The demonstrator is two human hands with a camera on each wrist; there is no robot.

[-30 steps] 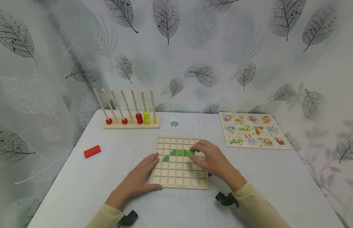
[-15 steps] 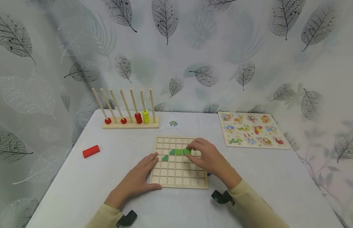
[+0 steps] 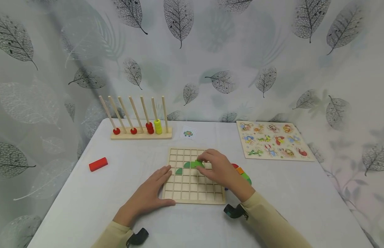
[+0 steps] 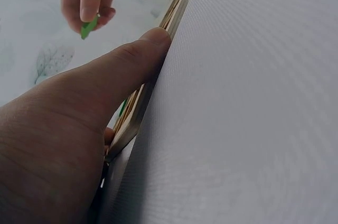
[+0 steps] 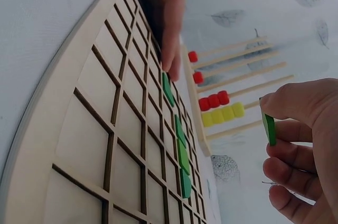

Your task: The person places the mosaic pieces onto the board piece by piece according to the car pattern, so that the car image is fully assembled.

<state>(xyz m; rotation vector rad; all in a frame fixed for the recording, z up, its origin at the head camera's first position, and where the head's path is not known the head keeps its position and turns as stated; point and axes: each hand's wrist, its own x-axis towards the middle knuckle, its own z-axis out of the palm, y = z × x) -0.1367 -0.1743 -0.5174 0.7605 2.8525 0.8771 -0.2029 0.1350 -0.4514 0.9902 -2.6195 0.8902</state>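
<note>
A square wooden grid board (image 3: 190, 196) lies on the white table. My left hand (image 3: 148, 191) steadies its front left corner, thumb along the front edge and straight fingers against the left side. Between thumb and fingertips my right hand (image 3: 218, 168) pinches a small green tile (image 5: 269, 128), raised over the board's upper half. Several green tiles lie in the cells: in the right wrist view, a dark green rounded piece (image 5: 168, 89) sits apart from a row of a rounded piece (image 5: 178, 128), a light green square (image 5: 183, 156) and another rounded piece (image 5: 185, 183).
Loose coloured tiles (image 3: 241, 170) lie right of the board, partly behind the right forearm. Behind the board are a peg abacus (image 3: 142, 136) with red and yellow beads and a turtle picture card (image 3: 188, 133). A red cylinder (image 3: 98, 164) lies left, an insect puzzle (image 3: 273, 140) back right.
My right hand has moved left across the board, carrying the pinched green tile. Its forearm now uncovers the red, orange and green loose tiles. The left hand has stayed at the board's corner.
</note>
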